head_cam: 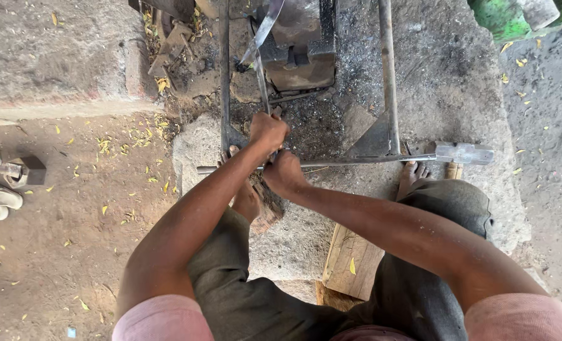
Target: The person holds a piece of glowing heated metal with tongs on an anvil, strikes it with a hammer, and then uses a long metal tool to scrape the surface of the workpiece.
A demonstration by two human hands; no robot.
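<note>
I squat over a metal frame (388, 88) lying on the ground, made of two long bars and a cross rod (356, 162). My left hand (268, 131) is closed around a thin metal tool (260, 76) that stands up from the frame's near-left corner. Just below it, my right hand (283, 173) is shut on the cross rod. A flat metal plate (464, 152) is fixed at the rod's right end. My bare feet rest by the rod, the right one (413, 173) beside a triangular gusset (372, 139).
An anvil-like dark block (300, 44) stands inside the frame at the top. A wooden plank (350, 259) lies under my right leg. Sandals (0, 199) and a hammer (22, 172) lie at the left. Scrap metal (170, 41) sits by a stone slab.
</note>
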